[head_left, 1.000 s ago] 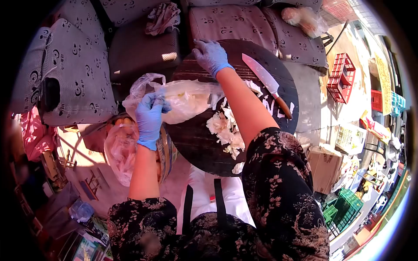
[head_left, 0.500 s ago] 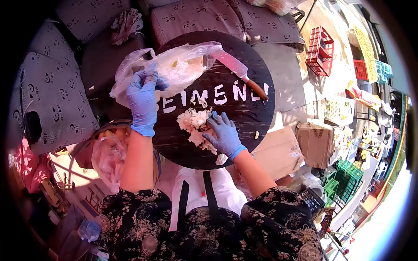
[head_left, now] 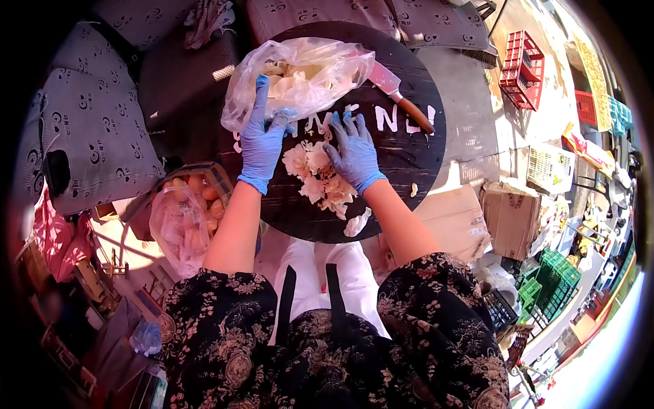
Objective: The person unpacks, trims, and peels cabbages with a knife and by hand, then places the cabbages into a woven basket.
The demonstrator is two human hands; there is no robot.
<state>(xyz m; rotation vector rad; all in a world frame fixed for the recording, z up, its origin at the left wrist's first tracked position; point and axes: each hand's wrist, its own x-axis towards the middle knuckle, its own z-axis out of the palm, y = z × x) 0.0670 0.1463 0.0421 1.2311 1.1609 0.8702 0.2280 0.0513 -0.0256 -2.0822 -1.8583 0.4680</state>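
**Gloved Hands Meet at the Black Table**

Beyond our floral sleeves (head_left: pixel 436 307) and white trousers (head_left: pixel 357 269), a loose heap of pale, petal-like pieces (head_left: pixel 323 180) lies on the near half of a round black table (head_left: pixel 402 167). Our right hand (head_left: pixel 349 142), in a blue glove, is open, fingers spread, its thumb side at the heap; we cannot tell whether it has hold of any piece. Our left hand (head_left: pixel 268 116), likewise gloved, is partly open, its index finger raised at a clear plastic bag (head_left: pixel 317 78) of pale pieces; we cannot tell whether it grips the film. White lettering (head_left: pixel 386 118) crosses the tabletop. Right of the bag rests a knife (head_left: pixel 413 113), its wooden handle angled toward us. Patterned seats (head_left: pixel 102 136) stand beyond, with a red crate (head_left: pixel 523 71) at far right.
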